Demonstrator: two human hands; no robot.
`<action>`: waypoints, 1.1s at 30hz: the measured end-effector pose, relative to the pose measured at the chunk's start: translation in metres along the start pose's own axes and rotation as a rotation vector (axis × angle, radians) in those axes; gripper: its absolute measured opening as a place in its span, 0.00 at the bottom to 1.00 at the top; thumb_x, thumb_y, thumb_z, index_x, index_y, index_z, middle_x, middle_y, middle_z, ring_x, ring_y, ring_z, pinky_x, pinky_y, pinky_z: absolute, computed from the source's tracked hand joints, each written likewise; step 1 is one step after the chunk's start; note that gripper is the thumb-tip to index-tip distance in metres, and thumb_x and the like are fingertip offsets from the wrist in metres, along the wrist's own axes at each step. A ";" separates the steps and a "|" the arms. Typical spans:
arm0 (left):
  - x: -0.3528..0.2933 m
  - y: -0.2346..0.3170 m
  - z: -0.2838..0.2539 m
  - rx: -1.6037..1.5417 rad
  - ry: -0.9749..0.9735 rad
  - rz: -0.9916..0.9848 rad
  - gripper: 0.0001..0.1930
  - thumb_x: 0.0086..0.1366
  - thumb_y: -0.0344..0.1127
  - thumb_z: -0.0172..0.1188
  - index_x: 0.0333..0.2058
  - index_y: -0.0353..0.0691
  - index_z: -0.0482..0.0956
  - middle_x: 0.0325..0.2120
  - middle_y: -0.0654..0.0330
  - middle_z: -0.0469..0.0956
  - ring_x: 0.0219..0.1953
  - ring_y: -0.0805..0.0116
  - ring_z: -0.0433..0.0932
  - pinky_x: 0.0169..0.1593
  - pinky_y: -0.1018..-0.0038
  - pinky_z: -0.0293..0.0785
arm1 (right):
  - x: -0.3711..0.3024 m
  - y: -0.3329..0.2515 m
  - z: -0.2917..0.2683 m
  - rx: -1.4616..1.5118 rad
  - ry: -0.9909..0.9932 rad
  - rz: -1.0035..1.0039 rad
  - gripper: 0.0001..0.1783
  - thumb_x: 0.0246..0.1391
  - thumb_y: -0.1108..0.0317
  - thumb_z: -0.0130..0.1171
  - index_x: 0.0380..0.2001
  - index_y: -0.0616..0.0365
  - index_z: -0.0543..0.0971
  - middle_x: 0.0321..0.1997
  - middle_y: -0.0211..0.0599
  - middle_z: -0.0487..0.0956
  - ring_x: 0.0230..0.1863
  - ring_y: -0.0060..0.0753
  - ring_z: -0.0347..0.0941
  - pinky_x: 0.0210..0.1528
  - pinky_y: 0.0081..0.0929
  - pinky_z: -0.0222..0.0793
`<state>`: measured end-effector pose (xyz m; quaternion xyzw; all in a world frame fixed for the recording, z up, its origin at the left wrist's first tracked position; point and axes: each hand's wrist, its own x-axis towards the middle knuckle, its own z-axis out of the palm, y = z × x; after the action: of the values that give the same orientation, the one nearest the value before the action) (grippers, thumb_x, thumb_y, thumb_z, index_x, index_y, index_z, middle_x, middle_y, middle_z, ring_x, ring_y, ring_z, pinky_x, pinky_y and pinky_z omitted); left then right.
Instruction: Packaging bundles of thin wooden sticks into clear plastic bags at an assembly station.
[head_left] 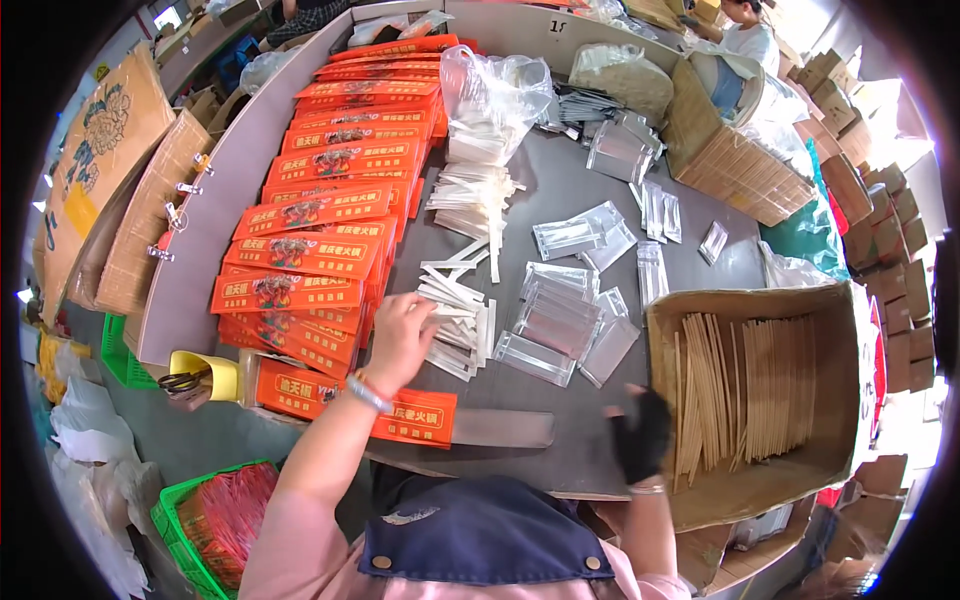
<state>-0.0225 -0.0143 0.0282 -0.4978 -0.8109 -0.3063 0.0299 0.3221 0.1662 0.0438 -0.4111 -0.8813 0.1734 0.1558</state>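
My left hand (402, 338) reaches the pile of narrow white strips (455, 318), fingers bent and pressed together at its edge. What lies between the fingertips is hidden. Under that wrist lies a red printed sleeve (415, 416), with a clear plastic piece (505, 428) sticking out from its right end. My right hand (640, 432), in a black glove with bare fingertips, is beside the cardboard box (760, 500) of wooden chopsticks (705, 390). Motion blurs its fingers. Between my hands are clear plastic packets (560, 315) in loose stacks.
Overlapping red sleeves (320, 210) form a long row along the left table wall (205, 215). A yellow holder (215, 375) with scissors (182, 382) is at the near left corner. A clear bag (495, 90) and another cardboard box (735, 150) stand farther back. Another person (750, 40) is at the far right.
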 end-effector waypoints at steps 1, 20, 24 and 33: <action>0.009 -0.011 0.008 0.062 -0.026 0.025 0.13 0.54 0.30 0.66 0.40 0.41 0.80 0.36 0.56 0.77 0.40 0.54 0.74 0.45 0.58 0.69 | 0.000 0.039 -0.002 -0.310 0.010 0.227 0.25 0.45 0.62 0.71 0.46 0.60 0.76 0.46 0.47 0.77 0.51 0.52 0.71 0.55 0.41 0.66; 0.022 0.068 0.083 0.087 -0.342 0.236 0.12 0.48 0.34 0.70 0.32 0.46 0.79 0.38 0.63 0.74 0.43 0.60 0.71 0.45 0.63 0.66 | -0.023 0.086 -0.010 -0.659 -0.148 0.475 0.12 0.52 0.65 0.58 0.37 0.59 0.72 0.41 0.47 0.74 0.45 0.50 0.72 0.47 0.44 0.70; 0.029 0.074 0.086 0.009 -0.418 0.196 0.13 0.48 0.34 0.70 0.33 0.46 0.78 0.36 0.63 0.74 0.42 0.59 0.71 0.45 0.62 0.66 | -0.019 0.099 -0.006 -0.700 -0.306 0.575 0.12 0.53 0.65 0.57 0.39 0.58 0.71 0.42 0.48 0.74 0.46 0.51 0.74 0.45 0.44 0.73; 0.018 0.087 0.061 -0.224 -0.557 0.135 0.08 0.53 0.32 0.65 0.31 0.42 0.75 0.25 0.55 0.77 0.34 0.52 0.76 0.40 0.60 0.71 | -0.025 0.058 -0.032 0.065 0.191 0.776 0.14 0.61 0.68 0.51 0.47 0.65 0.72 0.46 0.55 0.77 0.47 0.53 0.75 0.50 0.44 0.71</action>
<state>0.0562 0.0597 0.0260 -0.6155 -0.7142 -0.2430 -0.2281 0.3899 0.1876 0.0441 -0.7227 -0.6359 0.2082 0.1730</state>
